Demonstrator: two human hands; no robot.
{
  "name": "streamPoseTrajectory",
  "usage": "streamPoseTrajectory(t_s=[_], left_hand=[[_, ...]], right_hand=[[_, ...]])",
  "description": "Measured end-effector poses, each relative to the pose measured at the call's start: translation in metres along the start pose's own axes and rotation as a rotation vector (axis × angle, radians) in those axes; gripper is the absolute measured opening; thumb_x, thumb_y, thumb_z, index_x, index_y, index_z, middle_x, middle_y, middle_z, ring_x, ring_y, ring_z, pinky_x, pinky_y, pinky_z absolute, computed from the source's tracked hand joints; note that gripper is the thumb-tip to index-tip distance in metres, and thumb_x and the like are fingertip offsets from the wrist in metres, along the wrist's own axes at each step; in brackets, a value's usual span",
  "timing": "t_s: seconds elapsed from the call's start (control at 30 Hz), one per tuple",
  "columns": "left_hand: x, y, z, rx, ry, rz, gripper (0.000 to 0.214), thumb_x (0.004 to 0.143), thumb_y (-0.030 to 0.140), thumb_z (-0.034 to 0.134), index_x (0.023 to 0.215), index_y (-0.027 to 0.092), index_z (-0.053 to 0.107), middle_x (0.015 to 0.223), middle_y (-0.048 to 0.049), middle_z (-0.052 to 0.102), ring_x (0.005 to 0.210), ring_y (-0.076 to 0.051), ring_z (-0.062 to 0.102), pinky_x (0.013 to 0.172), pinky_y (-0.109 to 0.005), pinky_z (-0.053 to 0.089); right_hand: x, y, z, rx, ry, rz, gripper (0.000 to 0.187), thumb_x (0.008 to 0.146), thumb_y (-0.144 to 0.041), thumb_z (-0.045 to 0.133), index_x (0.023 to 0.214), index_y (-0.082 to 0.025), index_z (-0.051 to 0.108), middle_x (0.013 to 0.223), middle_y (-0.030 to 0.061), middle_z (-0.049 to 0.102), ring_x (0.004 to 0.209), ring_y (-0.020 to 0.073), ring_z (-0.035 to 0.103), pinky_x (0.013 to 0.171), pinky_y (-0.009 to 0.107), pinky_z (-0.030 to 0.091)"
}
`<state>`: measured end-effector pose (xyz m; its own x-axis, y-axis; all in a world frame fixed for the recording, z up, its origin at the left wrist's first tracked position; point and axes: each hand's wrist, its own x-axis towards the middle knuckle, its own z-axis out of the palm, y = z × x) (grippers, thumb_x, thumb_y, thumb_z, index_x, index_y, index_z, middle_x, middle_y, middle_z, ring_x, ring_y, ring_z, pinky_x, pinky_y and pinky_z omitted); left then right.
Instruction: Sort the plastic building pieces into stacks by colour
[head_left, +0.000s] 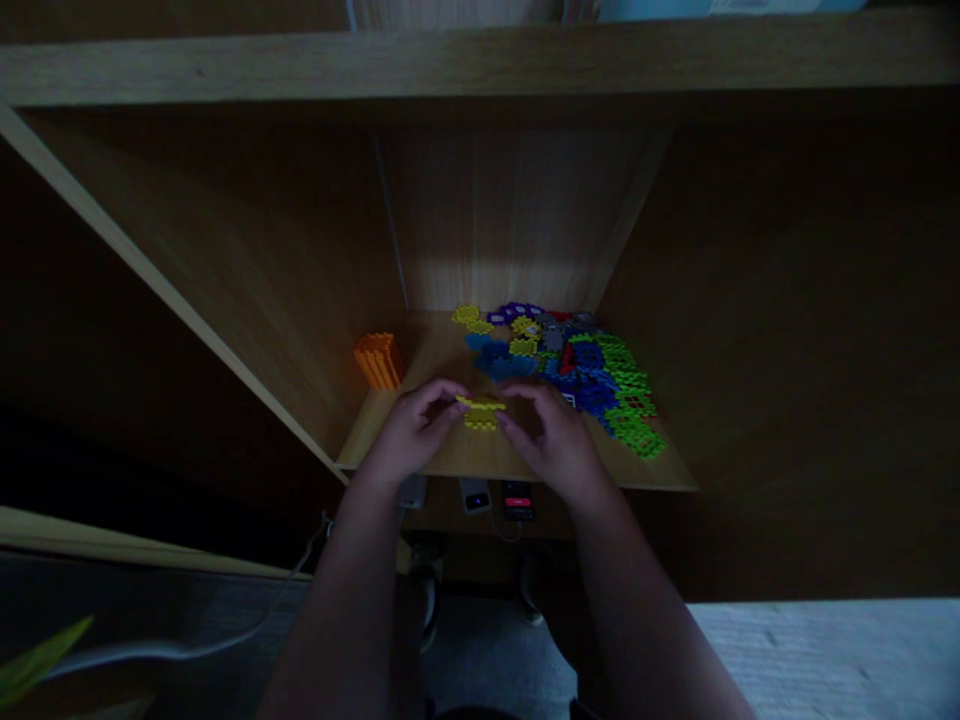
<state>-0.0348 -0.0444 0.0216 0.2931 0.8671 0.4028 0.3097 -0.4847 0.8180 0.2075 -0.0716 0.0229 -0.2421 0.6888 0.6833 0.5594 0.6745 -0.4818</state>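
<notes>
Both my hands pinch yellow interlocking plastic tiles (481, 408) above the front part of a wooden shelf. My left hand (418, 425) grips the left end between thumb and fingers; my right hand (547, 430) has the right end the same way. One tile lies nearly flat on top, and another hangs just below it; whether they are joined I cannot tell. Behind my hands lie blue tiles (506, 360) and several loose yellow tiles (523, 347). A stack of orange tiles (380, 361) stands to the left of my left hand.
Green tiles (634, 405) are heaped at the right, beside dark blue tiles (589, 390). Purple tiles (516, 311) line the back. The wooden shelf (442, 455) has side walls and a board (480, 68) above. Below its front edge are a phone (518, 501) and a white device (475, 496) with a cable.
</notes>
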Motion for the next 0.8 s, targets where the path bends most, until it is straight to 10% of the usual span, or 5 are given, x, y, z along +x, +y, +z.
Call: streamPoseTrajectory(t_s=[0.8], left_hand=[[0.003,0.010,0.001,0.008,0.020,0.054,0.010,0.095,0.027,0.073,0.100,0.019,0.075,0.087,-0.0021,0.076,0.079,-0.015,0.070,0.073,-0.024,0.052]], right_hand=[[0.002,0.002,0.002,0.029,-0.018,-0.097,0.016,0.107,-0.022,0.064,0.121,-0.028,0.071,0.114,0.0061,0.078,0.104,0.0216,0.076,0.091,0.035,0.063]])
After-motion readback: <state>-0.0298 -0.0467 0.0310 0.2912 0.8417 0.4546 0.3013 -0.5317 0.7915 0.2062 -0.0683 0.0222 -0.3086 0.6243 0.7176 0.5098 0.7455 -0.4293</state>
